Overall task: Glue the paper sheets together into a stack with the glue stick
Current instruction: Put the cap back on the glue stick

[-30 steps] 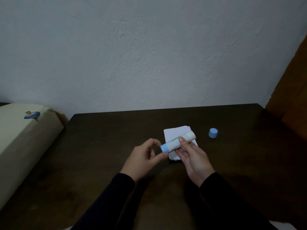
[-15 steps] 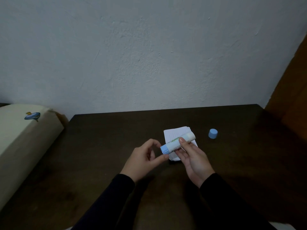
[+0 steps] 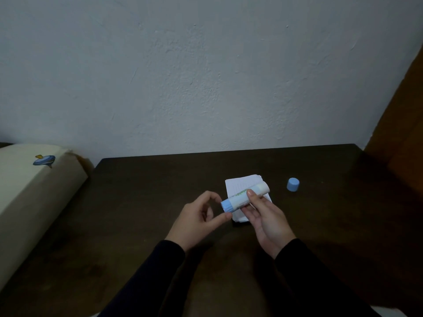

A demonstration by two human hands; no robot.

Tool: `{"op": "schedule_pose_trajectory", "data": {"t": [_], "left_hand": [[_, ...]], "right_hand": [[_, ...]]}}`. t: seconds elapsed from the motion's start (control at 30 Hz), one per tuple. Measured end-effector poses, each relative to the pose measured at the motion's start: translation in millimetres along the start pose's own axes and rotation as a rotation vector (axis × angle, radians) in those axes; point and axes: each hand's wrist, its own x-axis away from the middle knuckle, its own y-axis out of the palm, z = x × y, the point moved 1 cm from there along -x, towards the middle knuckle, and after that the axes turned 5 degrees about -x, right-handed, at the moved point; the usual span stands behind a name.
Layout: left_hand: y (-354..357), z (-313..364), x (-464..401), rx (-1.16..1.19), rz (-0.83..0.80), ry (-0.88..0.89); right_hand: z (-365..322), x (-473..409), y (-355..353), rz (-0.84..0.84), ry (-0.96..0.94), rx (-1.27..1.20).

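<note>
My right hand (image 3: 265, 216) holds a white glue stick (image 3: 246, 196) sideways above the table, thumb on top and fingers underneath. Its uncapped tip points up and to the right, and its blue twist end points left. My left hand (image 3: 199, 219) curls its forefinger and thumb round that blue end and pinches it. A small stack of white lined paper sheets (image 3: 238, 186) lies on the dark table (image 3: 142, 202) right under the stick, partly hidden by it and by my right fingers. The blue cap (image 3: 293, 184) stands on the table to the right of the sheets.
A beige padded furniture edge with a blue sticker (image 3: 34, 184) runs along the table's left side. A pale wall (image 3: 206, 76) rises behind the table, and a brown wooden panel (image 3: 402, 138) stands at the right.
</note>
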Motion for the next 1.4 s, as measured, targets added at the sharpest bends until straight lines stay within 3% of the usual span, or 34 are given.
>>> {"op": "schedule_pose_trajectory", "data": {"t": [1.4], "left_hand": [[0.9, 5.7, 0.2, 0.014, 0.006, -0.030]], "right_hand": [[1.7, -0.5, 0.0, -0.006, -0.006, 0.016]]}}
